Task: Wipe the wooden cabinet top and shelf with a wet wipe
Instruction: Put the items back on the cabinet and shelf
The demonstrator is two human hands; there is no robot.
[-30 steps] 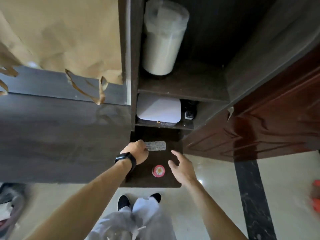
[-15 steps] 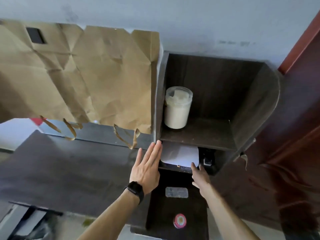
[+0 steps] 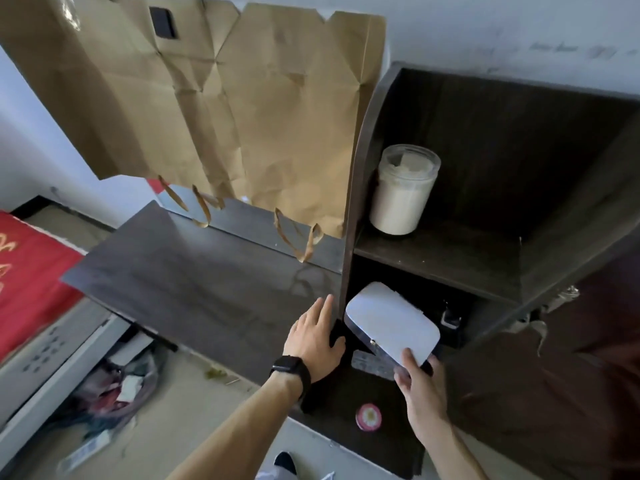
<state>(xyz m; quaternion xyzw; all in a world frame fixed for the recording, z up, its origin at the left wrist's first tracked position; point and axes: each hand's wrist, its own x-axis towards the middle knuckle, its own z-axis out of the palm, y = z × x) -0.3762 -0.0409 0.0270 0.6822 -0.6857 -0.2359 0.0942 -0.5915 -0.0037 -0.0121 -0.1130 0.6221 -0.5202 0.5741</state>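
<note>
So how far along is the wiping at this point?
Done: nothing looks wiped, and no wipe is in view. In hand: the right hand grips a white box below the shelf; the left hand rests on the cabinet top. Left: wiping top and shelf, where a jar stands.

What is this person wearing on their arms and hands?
No sleeves or gloves show: the left hand and right hand are bare, as are both forearms. A black watch with a wide strap circles the left wrist; the right wrist carries nothing.
</note>
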